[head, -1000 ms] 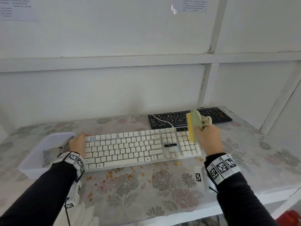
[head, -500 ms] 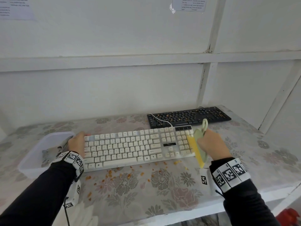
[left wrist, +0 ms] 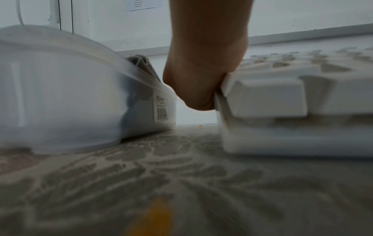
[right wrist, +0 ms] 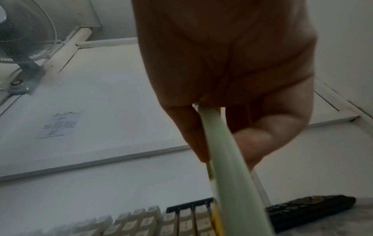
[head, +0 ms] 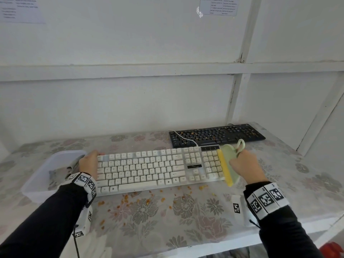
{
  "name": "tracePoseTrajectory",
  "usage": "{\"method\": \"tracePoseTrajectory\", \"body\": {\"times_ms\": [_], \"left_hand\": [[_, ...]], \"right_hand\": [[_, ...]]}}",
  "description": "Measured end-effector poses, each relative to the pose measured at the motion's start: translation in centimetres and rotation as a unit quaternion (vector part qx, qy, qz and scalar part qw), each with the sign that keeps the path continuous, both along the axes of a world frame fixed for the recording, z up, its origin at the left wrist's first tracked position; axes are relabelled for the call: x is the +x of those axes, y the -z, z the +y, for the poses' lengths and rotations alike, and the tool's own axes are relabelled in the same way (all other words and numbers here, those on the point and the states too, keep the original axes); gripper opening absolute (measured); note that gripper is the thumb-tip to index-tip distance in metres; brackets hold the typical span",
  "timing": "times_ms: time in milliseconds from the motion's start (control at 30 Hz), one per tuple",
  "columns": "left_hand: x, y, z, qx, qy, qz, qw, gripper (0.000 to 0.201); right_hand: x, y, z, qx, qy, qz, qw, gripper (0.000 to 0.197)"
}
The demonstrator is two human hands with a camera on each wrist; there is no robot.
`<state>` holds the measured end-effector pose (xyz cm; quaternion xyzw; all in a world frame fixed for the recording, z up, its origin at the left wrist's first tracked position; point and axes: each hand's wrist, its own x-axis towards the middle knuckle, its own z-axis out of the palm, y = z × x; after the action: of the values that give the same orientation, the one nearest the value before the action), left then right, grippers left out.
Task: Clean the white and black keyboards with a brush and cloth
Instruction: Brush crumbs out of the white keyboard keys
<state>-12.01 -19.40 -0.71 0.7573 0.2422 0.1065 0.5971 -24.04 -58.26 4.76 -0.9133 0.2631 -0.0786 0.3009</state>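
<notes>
The white keyboard [head: 158, 169] lies across the middle of the flower-patterned tablecloth [head: 186, 229], its long side running from 9 o'clock to 3 o'clock. Letters on the keycaps are faintly legible, a Q-W-E-R-T-Y row among them; a small black nameplate sits between the main keys and the number pad, its writing too small to read.

At the keyboard's 3 o'clock end the right hand [head: 245, 167] has its fingers curled round the pale green brush [head: 229, 162], whose yellow bristle strip lies along the number pad's outer edge. A loop at the handle's end sticks up at 12 o'clock from the hand. In the right wrist view the brush [right wrist: 226, 167] is pinched between thumb and fingers.

At 9 o'clock the left hand [head: 89, 163] holds the keyboard's end, fingers curled over its far corner; the left wrist view shows the hand [left wrist: 201, 71] pressed against the side of the frame.

Orange crumbs [head: 145, 200] dot the cloth along the keyboard's 6 o'clock edge.

The black keyboard [head: 216, 135] lies at 1 o'clock, just behind the white one, crumbs scattered over its keys. A white cable [head: 184, 138] crosses its left end.

At 9 o'clock, beside the left hand, stands a translucent plastic tub [head: 42, 174] holding a grey cloth [head: 57, 174]; the tub [left wrist: 70, 95] bears a barcode sticker with unreadable print.

Printed paper sheets [head: 218, 5] are stuck on the wall at 12 o'clock, the text illegible.
</notes>
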Motion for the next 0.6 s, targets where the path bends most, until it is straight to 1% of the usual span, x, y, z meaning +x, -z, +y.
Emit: {"method": "tracePoseTrajectory", "body": {"times_ms": [100,200,267,300,367,400,433,467,500,533,567,600], "left_hand": [[-0.3,-0.5,-0.2,-0.012,-0.011,-0.006,1.0,0.022],[-0.6,-0.6,-0.5,-0.009,-0.011,-0.012,1.0,0.02],[-0.6,-0.5,-0.5,-0.011,-0.018,-0.009,1.0,0.02],[-0.8,-0.6,-0.5,-0.008,-0.018,-0.01,1.0,0.019],[-0.5,-0.3,-0.2,-0.017,-0.015,-0.015,1.0,0.014],[0.1,0.1,0.3,-0.092,-0.024,-0.02,0.995,0.021],[0.7,0.4,0.5,-0.137,-0.015,-0.017,0.99,0.036],[0.8,0.0,0.4,-0.145,-0.011,-0.012,0.989,0.046],[0.7,0.0,0.5,-0.098,-0.005,0.0,0.995,0.047],[0.4,0.3,0.6,-0.041,0.01,0.008,0.999,0.039],[0.2,0.3,0.5,0.023,0.026,0.009,0.999,0.024],[-0.2,-0.3,0.2,0.029,0.004,0.003,1.0,0.018]], "right_hand": [[-0.6,-0.8,0.3,0.005,-0.001,-0.005,1.0,0.031],[-0.2,-1.2,0.7,0.007,0.002,-0.068,0.998,0.024],[0.2,-1.1,1.4,0.004,-0.016,-0.115,0.993,0.018],[0.4,-0.9,1.8,0.017,-0.031,-0.131,0.991,0.018],[0.9,-0.3,2.6,0.033,-0.06,-0.126,0.99,0.026],[1.0,0.0,2.9,0.028,-0.069,-0.11,0.991,0.028],[1.2,0.3,3.1,0.016,-0.073,-0.093,0.993,0.028],[1.4,0.6,3.1,0.004,-0.072,-0.075,0.995,0.027],[1.4,0.8,3.1,-0.007,-0.07,-0.056,0.996,0.027],[1.3,0.9,3.1,-0.017,-0.07,-0.034,0.997,0.025],[1.2,1.0,3.1,-0.024,-0.074,-0.012,0.997,0.021],[1.1,1.1,3.1,-0.028,-0.078,0.006,0.997,0.019]]}}
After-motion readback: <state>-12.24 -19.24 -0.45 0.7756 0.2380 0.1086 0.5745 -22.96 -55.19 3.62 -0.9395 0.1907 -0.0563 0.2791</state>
